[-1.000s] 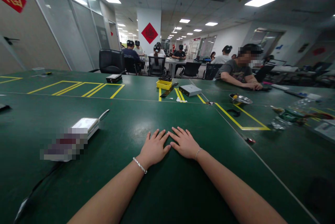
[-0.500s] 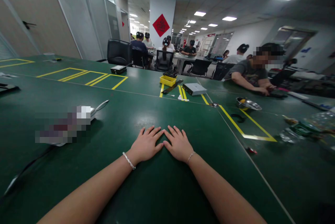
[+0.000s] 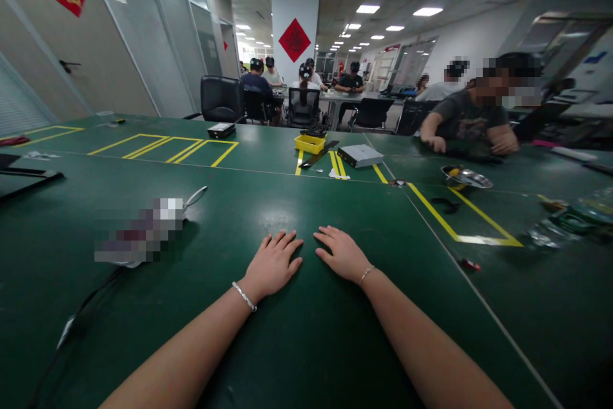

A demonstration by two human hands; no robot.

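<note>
My left hand [image 3: 272,263] lies flat on the dark green table [image 3: 306,345], palm down, fingers stretched out, holding nothing. A bead bracelet circles its wrist. My right hand [image 3: 342,254] rests flat beside it, fingers spread, also empty, with a thin bracelet on its wrist. A small gap separates the two hands. A blurred device [image 3: 143,233] with a cable lies to the left of my left hand.
Further back stand a yellow bin [image 3: 310,143], a white box [image 3: 360,155] and a small black box [image 3: 221,130]. A metal dish [image 3: 465,176] sits right of yellow tape lines [image 3: 445,223]. A seated person [image 3: 472,122] leans on the table at right; others sit behind.
My hands, which touched at the fingertips, have drawn slightly apart. The view has turned a little to the left and up.
</note>
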